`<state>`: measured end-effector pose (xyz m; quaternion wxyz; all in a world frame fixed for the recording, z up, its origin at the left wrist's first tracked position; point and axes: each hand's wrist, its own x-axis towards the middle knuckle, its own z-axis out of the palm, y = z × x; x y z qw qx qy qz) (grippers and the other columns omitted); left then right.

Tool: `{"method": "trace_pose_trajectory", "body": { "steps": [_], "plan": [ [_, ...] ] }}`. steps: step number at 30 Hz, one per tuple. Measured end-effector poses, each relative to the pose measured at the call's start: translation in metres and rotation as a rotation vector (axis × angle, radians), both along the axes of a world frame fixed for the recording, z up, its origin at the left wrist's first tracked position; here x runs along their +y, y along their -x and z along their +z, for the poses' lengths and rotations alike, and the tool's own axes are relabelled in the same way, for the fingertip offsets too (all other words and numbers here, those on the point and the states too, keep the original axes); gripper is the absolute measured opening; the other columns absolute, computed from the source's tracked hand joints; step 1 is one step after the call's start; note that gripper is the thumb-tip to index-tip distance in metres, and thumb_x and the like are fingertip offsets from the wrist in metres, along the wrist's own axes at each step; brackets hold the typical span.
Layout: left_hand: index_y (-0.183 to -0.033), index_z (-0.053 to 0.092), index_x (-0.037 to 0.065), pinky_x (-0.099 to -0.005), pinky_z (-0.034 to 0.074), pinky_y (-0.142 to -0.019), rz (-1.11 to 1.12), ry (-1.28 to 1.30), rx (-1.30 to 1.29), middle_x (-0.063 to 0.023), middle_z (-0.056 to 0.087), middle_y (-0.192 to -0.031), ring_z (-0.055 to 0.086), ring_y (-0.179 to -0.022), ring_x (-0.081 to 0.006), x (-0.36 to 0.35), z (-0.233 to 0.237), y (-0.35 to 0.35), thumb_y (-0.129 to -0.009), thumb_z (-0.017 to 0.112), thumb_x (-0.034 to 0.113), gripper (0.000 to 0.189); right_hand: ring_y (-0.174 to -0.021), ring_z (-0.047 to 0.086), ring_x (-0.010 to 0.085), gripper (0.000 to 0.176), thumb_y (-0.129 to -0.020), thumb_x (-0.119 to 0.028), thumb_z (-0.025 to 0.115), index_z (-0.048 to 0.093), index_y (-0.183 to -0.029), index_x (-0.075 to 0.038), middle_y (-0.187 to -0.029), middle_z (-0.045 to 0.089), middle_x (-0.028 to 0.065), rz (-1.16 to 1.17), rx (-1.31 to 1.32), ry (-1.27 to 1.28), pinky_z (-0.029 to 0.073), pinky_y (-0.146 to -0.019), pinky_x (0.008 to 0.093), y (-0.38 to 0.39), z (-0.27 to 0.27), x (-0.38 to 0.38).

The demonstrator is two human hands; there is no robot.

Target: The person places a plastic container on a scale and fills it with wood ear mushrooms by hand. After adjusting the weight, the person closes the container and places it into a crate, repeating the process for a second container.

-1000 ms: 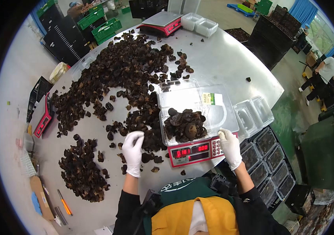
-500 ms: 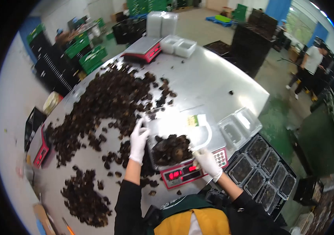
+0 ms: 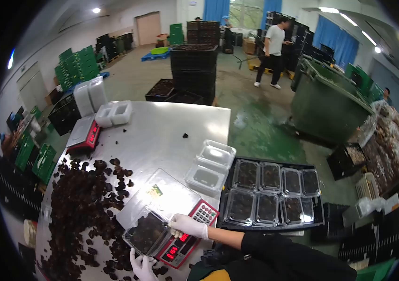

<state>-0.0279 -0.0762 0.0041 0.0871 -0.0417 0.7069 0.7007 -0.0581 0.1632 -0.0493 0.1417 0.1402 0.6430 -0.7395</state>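
A clear plastic box (image 3: 147, 232) of dark brown, crinkled pieces like wood ear mushrooms sits on the red-framed scale (image 3: 177, 253), whose red digits are lit. At the box's near edge is my left hand (image 3: 142, 266), white-gloved, with thumb and fingers apart and fingertips touching the rim. My right hand (image 3: 189, 226), also gloved, is at the box's right edge beside the keypad, its fingers curled closed; what they pinch is hidden. Behind the box, a clear sheet with a green-yellow label (image 3: 155, 190) covers part of the scale's plate; glare blurs its outline.
Loose dark pieces (image 3: 75, 201) spread over the left of the metal table (image 3: 162, 124). Clear empty boxes (image 3: 206, 175) lie right of the scale. A black crate (image 3: 274, 225) holds several filled boxes. A second scale (image 3: 83, 133) stands at the back left. One person (image 3: 274, 47) stands beyond.
The view has swung right, bringing the crate and green bin further in. My left hand has gone from the box's left side to its near edge; the right stays at its right side.
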Motion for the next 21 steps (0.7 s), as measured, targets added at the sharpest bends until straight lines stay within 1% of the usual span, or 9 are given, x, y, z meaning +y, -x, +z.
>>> {"method": "trace_pose_trajectory", "body": {
  "steps": [2, 3, 5, 6, 11, 15, 18, 20, 21],
  "plan": [
    [-0.140, 0.034, -0.003, -0.0300, 0.051, -0.079, 0.049, -0.036, -0.024, -0.0104, 0.058, -0.091, 0.059, -0.083, -0.0192, 0.006, 0.011, -0.005, -0.086, 0.054, -0.003, 0.058, -0.056, 0.064, 0.0156, 0.020, -0.093, -0.013, 0.050, 0.055, -0.084, 0.004, -0.069, 0.064, 0.0086, 0.062, 0.010, -0.047, 0.053, -0.050, 0.0274, 0.002, 0.001, 0.001],
    [-0.140, 0.034, -0.003, -0.0300, 0.051, -0.079, 0.019, -0.020, -0.037, -0.0104, 0.058, -0.091, 0.059, -0.083, -0.0192, 0.005, 0.004, -0.003, -0.086, 0.054, -0.003, 0.058, -0.055, 0.064, 0.0160, 0.014, -0.090, -0.008, 0.048, 0.053, -0.086, 0.004, -0.068, 0.064, 0.0089, 0.078, 0.036, -0.084, 0.053, -0.050, 0.0280, 0.003, 0.000, 0.001],
    [-0.140, 0.040, 0.008, -0.0282, 0.050, -0.075, 0.114, -0.168, -0.063, -0.0035, 0.053, -0.091, 0.056, -0.082, -0.0130, 0.002, -0.019, 0.006, -0.080, 0.054, -0.008, 0.064, -0.054, 0.063, 0.0157, 0.012, -0.090, -0.007, 0.048, 0.051, -0.086, 0.003, -0.067, 0.063, 0.0084, -0.073, 0.071, -0.095, 0.052, -0.049, 0.0291, -0.008, 0.010, -0.006],
    [-0.141, 0.036, 0.009, -0.0279, 0.050, -0.070, 0.135, -0.144, -0.047, -0.0009, 0.049, -0.080, 0.053, -0.073, -0.0110, 0.012, -0.008, 0.003, -0.078, 0.053, -0.010, 0.068, -0.054, 0.062, 0.0152, 0.008, -0.090, -0.006, 0.049, 0.049, -0.086, 0.001, -0.066, 0.061, 0.0077, -0.124, 0.100, -0.095, 0.050, -0.048, 0.0290, -0.013, 0.012, -0.009],
    [-0.140, 0.035, 0.007, -0.0268, 0.050, -0.068, 0.029, -0.142, -0.015, -0.0028, 0.052, -0.087, 0.053, -0.077, -0.0121, 0.031, -0.018, -0.010, -0.080, 0.052, -0.011, 0.065, -0.055, 0.063, 0.0146, 0.008, -0.089, -0.005, 0.054, 0.048, -0.085, -0.001, -0.067, 0.061, 0.0080, -0.343, 0.084, -0.059, 0.051, -0.048, 0.0277, -0.055, 0.014, 0.009],
    [-0.142, 0.033, 0.003, -0.0288, 0.050, -0.079, -0.246, -0.156, -0.012, -0.0051, 0.053, -0.099, 0.055, -0.083, -0.0122, 0.066, -0.014, -0.027, -0.091, 0.052, -0.001, 0.055, -0.056, 0.064, 0.0149, 0.008, -0.090, -0.009, 0.058, 0.053, -0.087, -0.003, -0.068, 0.063, 0.0088, -0.546, 0.103, 0.054, 0.052, -0.050, 0.0265, -0.109, 0.032, 0.055],
    [-0.138, 0.042, 0.000, -0.0284, 0.050, -0.080, -0.395, -0.139, -0.003, -0.0060, 0.056, -0.102, 0.056, -0.085, -0.0125, 0.077, -0.018, -0.030, -0.093, 0.052, 0.001, 0.045, -0.056, 0.063, 0.0142, 0.014, -0.089, -0.012, 0.059, 0.058, -0.080, -0.001, -0.067, 0.065, 0.0099, -0.871, 0.106, 0.042, 0.052, -0.051, 0.0263, -0.173, 0.057, 0.103],
    [-0.130, 0.051, -0.003, -0.0276, 0.050, -0.082, -0.498, 0.067, 0.008, -0.0073, 0.059, -0.104, 0.058, -0.087, -0.0130, 0.080, -0.013, -0.033, -0.094, 0.051, 0.001, 0.036, -0.054, 0.062, 0.0144, 0.021, -0.089, -0.014, 0.058, 0.060, -0.072, 0.000, -0.065, 0.065, 0.0109, -1.101, 0.171, 0.004, 0.051, -0.051, 0.0262, -0.223, 0.059, 0.133],
    [-0.130, 0.051, -0.003, -0.0276, 0.050, -0.082, -0.520, 0.067, 0.004, -0.0073, 0.059, -0.104, 0.058, -0.087, -0.0130, 0.079, -0.019, -0.033, -0.094, 0.051, 0.001, 0.036, -0.054, 0.062, 0.0150, 0.023, -0.088, -0.014, 0.058, 0.060, -0.070, 0.000, -0.066, 0.065, 0.0118, -1.231, 0.184, -0.023, 0.051, -0.052, 0.0257, -0.249, 0.057, 0.144]
  ]
}}
